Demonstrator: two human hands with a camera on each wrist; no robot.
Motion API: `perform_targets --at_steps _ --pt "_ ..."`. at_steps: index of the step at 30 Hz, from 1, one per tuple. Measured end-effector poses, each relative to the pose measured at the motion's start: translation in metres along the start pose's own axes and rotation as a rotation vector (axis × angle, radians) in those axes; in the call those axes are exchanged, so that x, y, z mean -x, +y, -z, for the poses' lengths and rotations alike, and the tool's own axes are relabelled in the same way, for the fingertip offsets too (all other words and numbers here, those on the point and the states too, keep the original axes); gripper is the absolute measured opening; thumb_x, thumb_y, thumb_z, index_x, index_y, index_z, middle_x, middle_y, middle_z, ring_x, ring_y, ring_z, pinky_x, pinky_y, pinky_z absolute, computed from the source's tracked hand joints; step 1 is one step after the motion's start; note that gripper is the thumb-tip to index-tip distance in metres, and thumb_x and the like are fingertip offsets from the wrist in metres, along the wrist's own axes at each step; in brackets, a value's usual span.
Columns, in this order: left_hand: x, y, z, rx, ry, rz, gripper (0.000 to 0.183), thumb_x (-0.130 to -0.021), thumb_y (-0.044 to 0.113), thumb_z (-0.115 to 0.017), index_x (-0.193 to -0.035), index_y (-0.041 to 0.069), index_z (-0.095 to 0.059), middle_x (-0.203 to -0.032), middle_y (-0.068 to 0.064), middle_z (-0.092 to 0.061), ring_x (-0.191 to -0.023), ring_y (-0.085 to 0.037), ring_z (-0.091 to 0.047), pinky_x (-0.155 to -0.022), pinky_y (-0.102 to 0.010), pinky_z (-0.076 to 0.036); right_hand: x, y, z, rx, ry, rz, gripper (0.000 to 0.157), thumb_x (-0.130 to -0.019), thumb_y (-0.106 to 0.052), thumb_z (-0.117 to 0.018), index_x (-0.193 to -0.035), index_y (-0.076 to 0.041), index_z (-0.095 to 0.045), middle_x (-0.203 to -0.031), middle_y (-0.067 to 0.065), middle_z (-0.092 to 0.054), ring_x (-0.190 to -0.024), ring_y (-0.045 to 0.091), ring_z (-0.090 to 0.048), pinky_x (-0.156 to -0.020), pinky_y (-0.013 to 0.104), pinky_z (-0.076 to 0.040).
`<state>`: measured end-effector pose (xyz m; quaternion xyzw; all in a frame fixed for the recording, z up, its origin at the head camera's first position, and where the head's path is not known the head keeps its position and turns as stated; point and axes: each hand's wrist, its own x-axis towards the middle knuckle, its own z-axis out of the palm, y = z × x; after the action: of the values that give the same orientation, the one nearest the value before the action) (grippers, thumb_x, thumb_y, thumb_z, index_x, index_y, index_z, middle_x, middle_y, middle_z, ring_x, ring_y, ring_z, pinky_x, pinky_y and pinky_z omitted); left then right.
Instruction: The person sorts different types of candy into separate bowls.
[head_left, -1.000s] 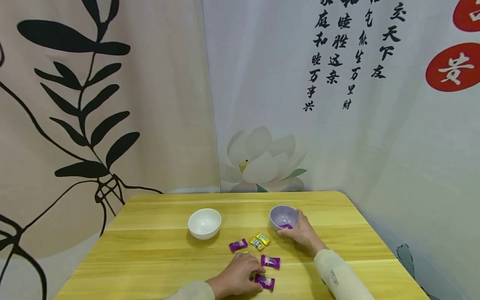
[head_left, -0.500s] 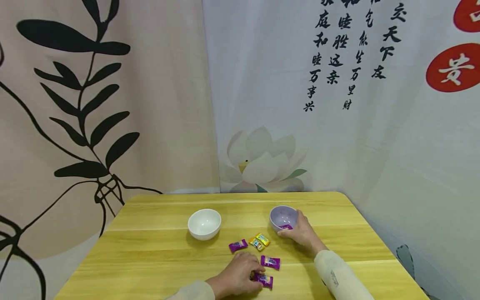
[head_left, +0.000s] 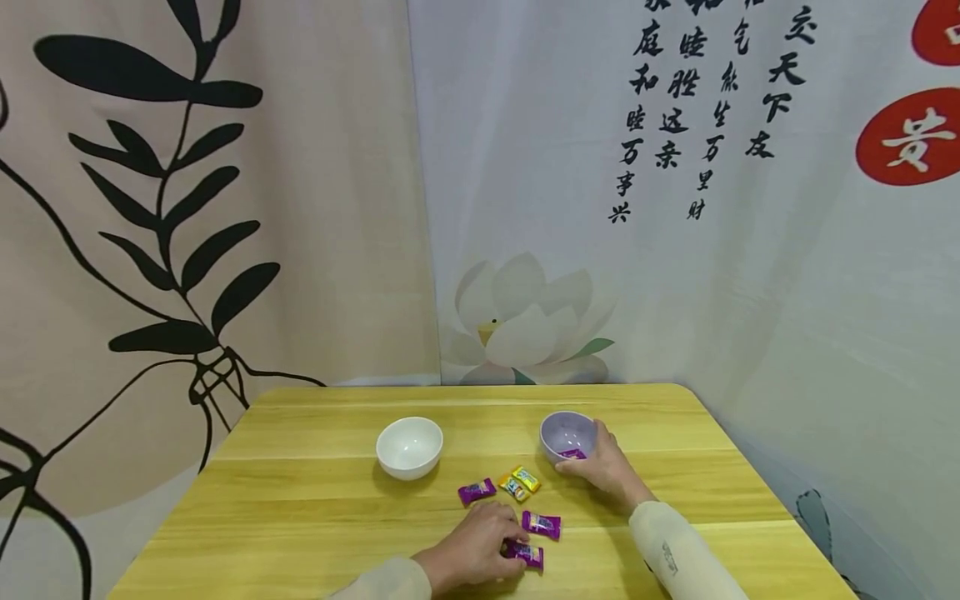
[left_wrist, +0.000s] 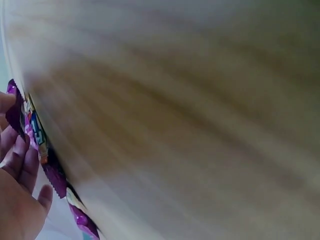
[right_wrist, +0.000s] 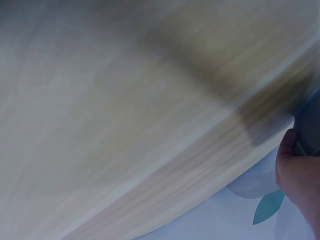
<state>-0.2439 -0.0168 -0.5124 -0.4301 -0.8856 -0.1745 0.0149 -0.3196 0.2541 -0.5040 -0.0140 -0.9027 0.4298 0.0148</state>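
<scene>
My left hand (head_left: 480,546) pinches a purple-wrapped candy (head_left: 530,556) at the near side of the table; in the left wrist view this purple-wrapped candy (left_wrist: 15,109) sits between thumb and fingers. Just beyond it lies a second purple candy (head_left: 542,524). Farther back are another purple candy (head_left: 476,491) and two yellow-wrapped candies (head_left: 520,482) side by side. With thumb and fingers on its right side, my right hand (head_left: 606,468) holds a lilac bowl (head_left: 558,433), which has purple candy (head_left: 573,454) inside. The dark side of the bowl (right_wrist: 309,125) shows at the right wrist view's edge.
A white bowl (head_left: 409,447) stands at the back left of the wooden table (head_left: 300,508). Behind the table's far edge hangs a printed cloth (head_left: 517,192) with leaves, a lotus and writing.
The purple candy at my left fingertips has shifted slightly back and left, closer into the hand. My right hand and both bowls stay where they were.
</scene>
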Motion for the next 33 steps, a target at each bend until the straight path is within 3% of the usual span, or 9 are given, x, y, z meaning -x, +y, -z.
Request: perform_targets --at_steps 6,10,15,22,26,33 --pt "-0.005 -0.002 0.005 0.012 0.035 -0.046 0.028 -0.083 0.033 -0.077 -0.106 0.018 -0.078 -0.093 0.015 -0.057 -0.093 -0.002 -0.052 -0.091 -0.025 -0.043 0.000 0.000 0.001 -0.001 0.008 0.001 0.126 -0.069 -0.044 -0.089 -0.154 0.004 -0.009 -0.147 0.033 -0.029 -0.133 0.048 -0.037 -0.109 0.062 -0.028" --pt "-0.009 -0.004 0.010 0.069 0.101 -0.042 0.027 -0.082 0.029 -0.076 -0.105 0.015 -0.078 -0.091 0.014 -0.058 -0.090 -0.002 -0.051 -0.087 -0.022 -0.043 0.000 0.002 0.001 0.003 0.010 0.003 0.126 -0.069 -0.044 -0.089 -0.154 0.004 -0.009 -0.147 0.032 -0.030 -0.132 0.048 -0.038 -0.109 0.062 -0.028" --pt "-0.019 -0.011 0.019 0.160 0.162 0.047 0.027 -0.082 0.027 -0.075 -0.105 0.014 -0.077 -0.089 0.014 -0.056 -0.085 -0.006 -0.051 -0.079 -0.023 -0.042 -0.002 0.004 0.001 0.006 0.011 0.005 0.126 -0.070 -0.045 -0.089 -0.154 0.004 -0.009 -0.146 0.031 -0.031 -0.132 0.047 -0.038 -0.109 0.062 -0.029" --pt "-0.037 -0.022 0.030 0.283 0.246 0.199 0.027 -0.084 0.024 -0.076 -0.106 0.009 -0.076 -0.091 0.010 -0.057 -0.093 -0.020 -0.057 -0.082 -0.029 -0.048 0.000 0.001 0.002 0.003 0.010 0.002 0.127 -0.069 -0.045 -0.089 -0.154 0.004 -0.008 -0.147 0.032 -0.029 -0.132 0.049 -0.037 -0.109 0.063 -0.027" --pt "-0.048 -0.026 0.034 0.292 0.294 0.251 0.027 -0.085 0.025 -0.075 -0.107 0.009 -0.075 -0.093 0.007 -0.058 -0.097 -0.023 -0.058 -0.085 -0.033 -0.049 0.001 0.001 0.001 0.002 0.008 -0.001 0.126 -0.070 -0.045 -0.089 -0.155 0.003 -0.008 -0.147 0.032 -0.029 -0.133 0.049 -0.036 -0.109 0.063 -0.027" --pt "-0.070 -0.034 0.043 0.244 0.376 0.280 0.027 -0.086 0.025 -0.074 -0.108 0.009 -0.075 -0.095 0.002 -0.062 -0.095 -0.019 -0.058 -0.086 -0.036 -0.049 -0.001 0.003 -0.001 0.008 0.012 0.006 0.127 -0.069 -0.047 -0.089 -0.154 0.003 -0.009 -0.145 0.033 -0.031 -0.131 0.048 -0.039 -0.109 0.063 -0.028"
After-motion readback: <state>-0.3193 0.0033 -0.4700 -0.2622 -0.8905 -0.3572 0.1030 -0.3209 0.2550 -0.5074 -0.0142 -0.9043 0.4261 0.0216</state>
